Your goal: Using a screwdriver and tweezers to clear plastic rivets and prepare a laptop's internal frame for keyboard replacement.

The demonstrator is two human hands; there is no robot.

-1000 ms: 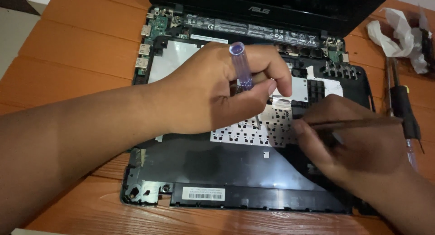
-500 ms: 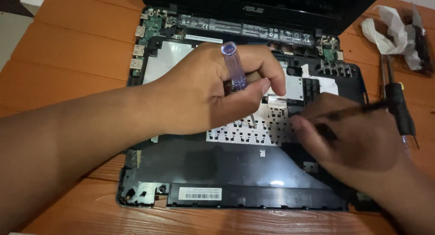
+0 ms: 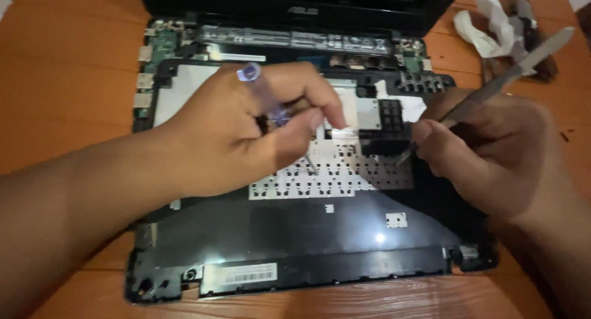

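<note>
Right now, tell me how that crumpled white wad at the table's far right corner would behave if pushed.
The crumpled white wad looks like tissue or cloth, so it is probably light and would slide or tumble easily on the wooden table. Its soft folds suggest that it would squash rather than keep its shape. It seems unlikely to roll far.

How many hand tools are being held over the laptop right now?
2. A purple-handled screwdriver is in the left hand, over the keyboard's back; thin metal tweezers are in the right hand. More tools may lie out of view.
</note>
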